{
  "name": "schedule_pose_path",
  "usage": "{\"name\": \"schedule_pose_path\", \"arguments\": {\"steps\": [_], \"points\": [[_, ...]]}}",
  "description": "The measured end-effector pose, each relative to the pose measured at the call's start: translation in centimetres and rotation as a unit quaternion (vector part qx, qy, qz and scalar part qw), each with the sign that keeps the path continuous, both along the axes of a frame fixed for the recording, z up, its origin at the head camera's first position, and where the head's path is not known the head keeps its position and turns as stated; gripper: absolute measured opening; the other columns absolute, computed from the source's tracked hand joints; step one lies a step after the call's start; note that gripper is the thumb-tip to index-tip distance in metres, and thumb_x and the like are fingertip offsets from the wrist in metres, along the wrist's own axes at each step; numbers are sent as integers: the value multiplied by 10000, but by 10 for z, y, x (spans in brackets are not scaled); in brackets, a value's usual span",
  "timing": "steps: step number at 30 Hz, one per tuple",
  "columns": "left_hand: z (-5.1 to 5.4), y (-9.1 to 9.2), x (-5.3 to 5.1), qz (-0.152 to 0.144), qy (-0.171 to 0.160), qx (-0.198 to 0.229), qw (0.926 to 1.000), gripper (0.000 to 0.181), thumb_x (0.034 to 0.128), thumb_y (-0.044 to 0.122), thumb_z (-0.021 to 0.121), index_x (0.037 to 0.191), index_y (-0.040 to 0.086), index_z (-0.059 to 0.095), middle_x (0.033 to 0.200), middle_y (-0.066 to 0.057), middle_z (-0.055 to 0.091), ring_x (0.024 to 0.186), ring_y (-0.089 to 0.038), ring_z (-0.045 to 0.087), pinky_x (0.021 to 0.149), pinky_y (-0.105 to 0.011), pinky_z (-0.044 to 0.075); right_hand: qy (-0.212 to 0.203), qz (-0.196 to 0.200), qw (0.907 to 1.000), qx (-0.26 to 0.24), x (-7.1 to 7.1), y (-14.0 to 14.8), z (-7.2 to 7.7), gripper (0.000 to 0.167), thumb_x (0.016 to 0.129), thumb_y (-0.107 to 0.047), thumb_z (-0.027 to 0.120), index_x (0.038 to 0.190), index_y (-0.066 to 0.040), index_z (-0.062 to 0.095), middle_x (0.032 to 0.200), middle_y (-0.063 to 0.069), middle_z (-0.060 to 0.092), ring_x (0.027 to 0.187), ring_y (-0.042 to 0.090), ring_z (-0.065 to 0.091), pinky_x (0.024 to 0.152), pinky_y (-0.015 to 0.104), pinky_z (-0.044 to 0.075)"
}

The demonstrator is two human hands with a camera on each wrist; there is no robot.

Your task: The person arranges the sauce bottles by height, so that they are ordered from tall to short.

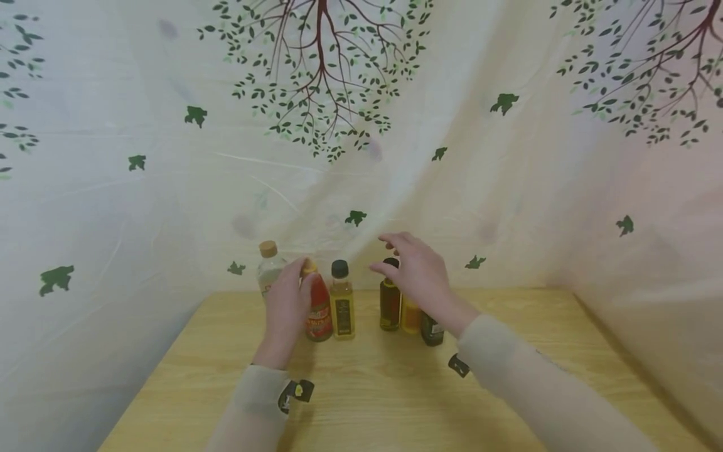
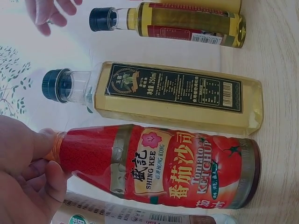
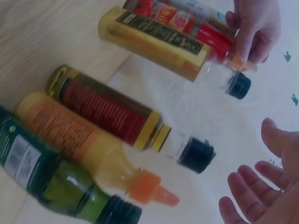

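My left hand [image 1: 287,307] pinches the capped neck of a red tomato ketchup bottle [image 2: 159,165], which stands upright on the table. Right beside it is a square bottle of pale yellow oil [image 2: 177,97] with a dark cap and black label. The right hand [image 1: 420,270] hovers with spread, loosely bent fingers near the dark cap of a slim oil bottle [image 3: 105,109] with a red label. In the right wrist view nothing lies between those fingers. A yellow squeeze bottle [image 3: 79,140] with an orange nozzle and a green glass bottle [image 3: 42,168] stand beside the slim one.
At the row's left end stands a clear bottle [image 1: 271,267] with a tan cap, partly hidden by the left hand. A gap separates the left and right bottle groups. Behind the wooden table [image 1: 361,395] hangs a pale curtain [image 1: 169,207] printed with leaves and branches.
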State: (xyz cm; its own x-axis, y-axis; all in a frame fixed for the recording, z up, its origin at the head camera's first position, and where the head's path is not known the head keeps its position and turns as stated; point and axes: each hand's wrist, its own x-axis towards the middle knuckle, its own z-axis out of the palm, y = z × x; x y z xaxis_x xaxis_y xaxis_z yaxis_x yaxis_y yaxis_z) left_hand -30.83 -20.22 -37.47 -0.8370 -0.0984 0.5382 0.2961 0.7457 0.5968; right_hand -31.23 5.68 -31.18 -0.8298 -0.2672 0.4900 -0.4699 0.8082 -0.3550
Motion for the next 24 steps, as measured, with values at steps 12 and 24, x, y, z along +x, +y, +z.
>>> {"name": "schedule_pose_path", "arguments": {"steps": [12,24], "points": [[-1,0,-2,58,-80,-65,9999,422,1120,172,662,1496,-12,607,1491,-239,647,1358,-432,626,1172,-607,484,-785,277,9964,-174,-18,27,-8,691,1029,-364,821,1605,-85,559,1493,147,644,1348,392,618,1104,592,536],[-1,0,-2,32,-71,-101,9999,423,1119,164,655,1504,-3,598,1494,-247,639,1364,-443,618,1177,-627,473,-1299,419,9905,-182,-28,33,-26,722,1024,-345,829,1626,-82,530,1545,171,609,1322,391,622,1063,586,560]]}}
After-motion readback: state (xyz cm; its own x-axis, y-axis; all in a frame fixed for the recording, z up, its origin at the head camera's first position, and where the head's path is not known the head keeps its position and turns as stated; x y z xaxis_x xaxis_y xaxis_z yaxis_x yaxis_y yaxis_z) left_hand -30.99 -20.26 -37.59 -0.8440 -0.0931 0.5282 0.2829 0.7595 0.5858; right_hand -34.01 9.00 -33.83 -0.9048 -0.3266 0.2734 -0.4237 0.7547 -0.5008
